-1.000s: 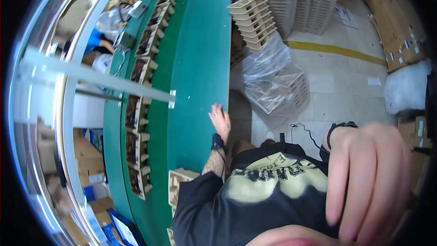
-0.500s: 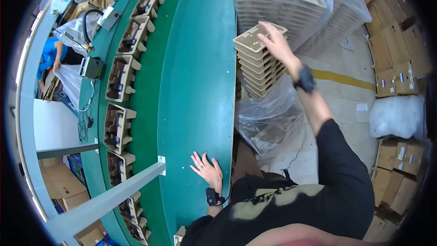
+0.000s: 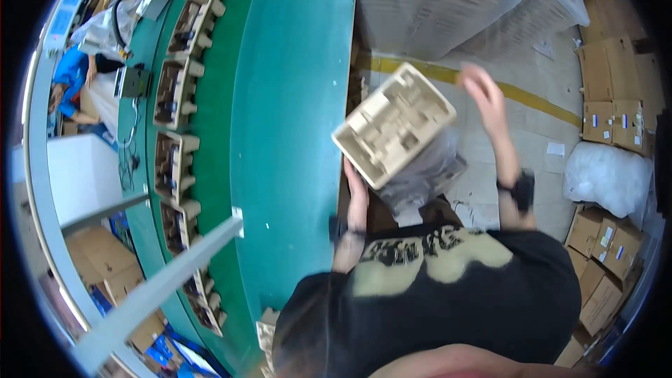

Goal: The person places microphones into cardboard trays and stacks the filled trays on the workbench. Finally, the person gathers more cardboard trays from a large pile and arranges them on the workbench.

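Observation:
A beige moulded pulp tray [image 3: 395, 126], its moulded hollows facing up, is tilted and turned beside the green table's right edge. The tray hides whatever is beneath it. My left hand [image 3: 357, 192] holds it at its lower left corner, with most of the fingers hidden under the rim. To the right of the tray and apart from it, my right hand [image 3: 484, 91] is in the air, open and slightly smeared by motion, with nothing in it.
Several pulp trays with dark parts inside line the green belt [image 3: 217, 168] on the left. Plastic-wrapped tray stacks [image 3: 427, 7] stand ahead. A grey metal bar [image 3: 168, 276] crosses the lower left. Cardboard boxes [image 3: 607, 70] line the right, and a person in blue [image 3: 73, 73] is at far left.
My left hand has left the tabletop and taken hold of the tray. My right hand has come off the stack and moved right. The tray has turned and come nearer.

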### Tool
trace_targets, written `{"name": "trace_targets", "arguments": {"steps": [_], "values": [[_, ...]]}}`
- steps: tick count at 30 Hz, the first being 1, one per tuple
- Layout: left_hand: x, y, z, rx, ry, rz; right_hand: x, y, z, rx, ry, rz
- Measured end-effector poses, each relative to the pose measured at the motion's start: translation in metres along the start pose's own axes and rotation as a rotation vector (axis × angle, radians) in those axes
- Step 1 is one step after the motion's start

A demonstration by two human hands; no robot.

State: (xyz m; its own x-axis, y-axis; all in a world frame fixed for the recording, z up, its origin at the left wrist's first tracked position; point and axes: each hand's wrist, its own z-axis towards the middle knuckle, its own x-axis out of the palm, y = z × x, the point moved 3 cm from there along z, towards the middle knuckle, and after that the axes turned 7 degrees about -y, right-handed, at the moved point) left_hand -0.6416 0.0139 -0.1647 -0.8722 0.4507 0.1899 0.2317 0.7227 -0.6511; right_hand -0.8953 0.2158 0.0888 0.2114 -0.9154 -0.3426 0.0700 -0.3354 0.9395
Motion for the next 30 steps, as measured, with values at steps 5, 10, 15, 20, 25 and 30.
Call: {"name": "trace_targets", "arguments": {"steps": [5,10,15,20,25,30], "values": [[0.087,0.031,0.056,-0.071,0.196,-0.108,0.079,-0.224,0.055,0.495,0.125,0.362],[0.066,0.05,-0.011,0.047,0.106,-0.187,0.063,-0.207,0.032,0.168,0.429,0.077],[-0.028,0.143,-0.117,-0.005,0.214,-0.117,-0.056,-0.196,-0.106,0.236,0.501,0.266],[-0.021,0.12,-0.092,0.024,0.182,-0.164,-0.038,-0.25,-0.042,0.477,0.293,0.328],[-0.004,0.108,-0.017,0.018,0.174,-0.222,0.056,-0.336,-0.072,0.703,0.662,0.299],[-0.018,0.141,-0.05,0.004,0.185,-0.251,0.056,-0.355,-0.112,0.881,0.757,0.371]]}}
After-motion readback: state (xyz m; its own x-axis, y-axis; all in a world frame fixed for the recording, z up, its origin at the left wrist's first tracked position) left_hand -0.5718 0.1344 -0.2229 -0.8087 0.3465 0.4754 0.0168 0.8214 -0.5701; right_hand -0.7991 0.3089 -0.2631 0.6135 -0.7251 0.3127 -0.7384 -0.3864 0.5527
